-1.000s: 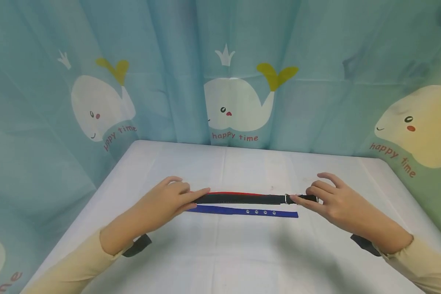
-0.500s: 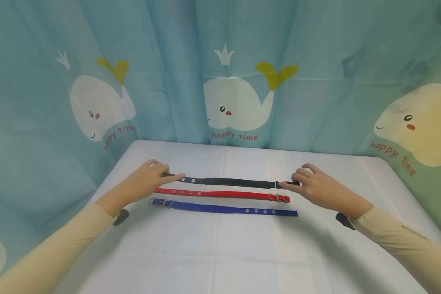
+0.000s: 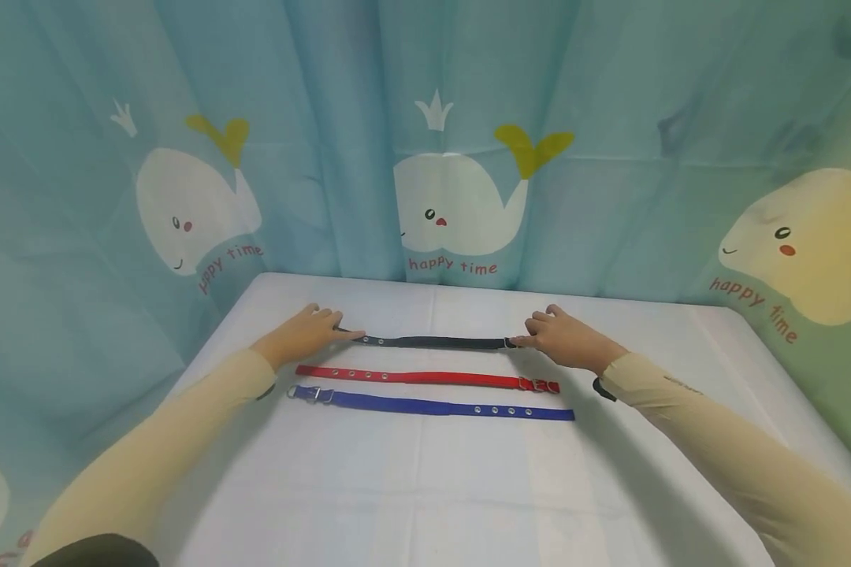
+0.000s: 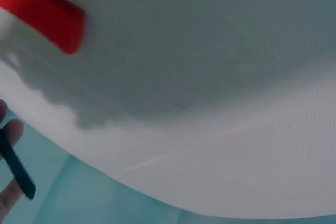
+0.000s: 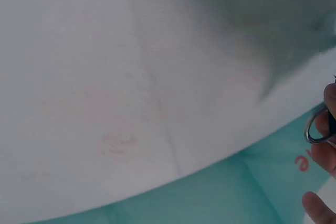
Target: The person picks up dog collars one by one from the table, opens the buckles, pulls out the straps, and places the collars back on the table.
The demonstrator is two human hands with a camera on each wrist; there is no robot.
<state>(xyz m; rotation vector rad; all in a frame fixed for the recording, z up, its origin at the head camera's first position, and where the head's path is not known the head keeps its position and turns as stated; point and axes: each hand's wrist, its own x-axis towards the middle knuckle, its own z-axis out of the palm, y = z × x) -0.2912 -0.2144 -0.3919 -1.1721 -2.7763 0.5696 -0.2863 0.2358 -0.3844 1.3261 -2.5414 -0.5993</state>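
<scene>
A black collar (image 3: 440,342) with eyelets is stretched between my two hands above the table. My left hand (image 3: 305,335) pinches its eyelet end, whose black tip (image 4: 20,169) sticks out between the fingers in the left wrist view. At the other end my right hand (image 3: 566,341) grips the buckle part; a metal ring (image 5: 311,129) shows beside the fingers in the right wrist view. Nearer to me a red collar (image 3: 454,379) lies flat, its eyelets to the left and buckle to the right. In front of that lies a blue collar (image 3: 404,405), buckle at left, eyelets at right.
The white-covered table (image 3: 411,488) carries the collars. Behind it and along both sides hangs a blue-green curtain (image 3: 347,157) printed with whales. The table's far edge runs a short way beyond my hands.
Both hands have carried the black collar away from me, toward the far edge, from over the red collar to behind it. The red collar is now fully visible. Red and blue collars stay put.
</scene>
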